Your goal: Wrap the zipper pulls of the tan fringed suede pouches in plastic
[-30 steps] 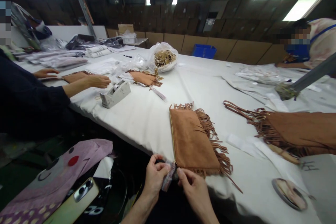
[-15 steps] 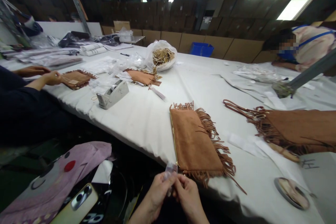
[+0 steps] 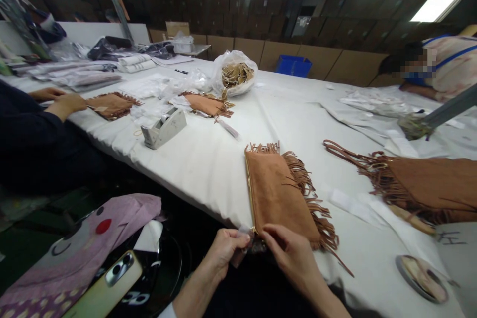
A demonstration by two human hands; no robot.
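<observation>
A brown suede fringed pouch [image 3: 281, 189] lies on the white-covered table right in front of me, its gold zipper along the left side. My left hand [image 3: 228, 248] is closed in a pinch on a small piece of clear plastic wrapping [image 3: 238, 257] at the table edge, just below the pouch's zipper end. What is inside the plastic is hard to make out. My right hand [image 3: 290, 251] has thumb and forefinger drawn together at the pouch's lower left corner, the other fingers curled behind.
A tape dispenser [image 3: 164, 128], another fringed pouch [image 3: 206, 104] and a plastic bag of tan straps [image 3: 235, 75] are farther back. At right lie a larger brown pouch [image 3: 428, 181] and a round tin [image 3: 421, 278]. Left, a co-worker's hands [image 3: 67, 104] touch a pouch. A phone [image 3: 108, 288] rests below.
My hands have moved apart: the right has left the plastic and gone to the pouch's corner, while the left keeps hold of the plastic. The view has shifted slightly.
</observation>
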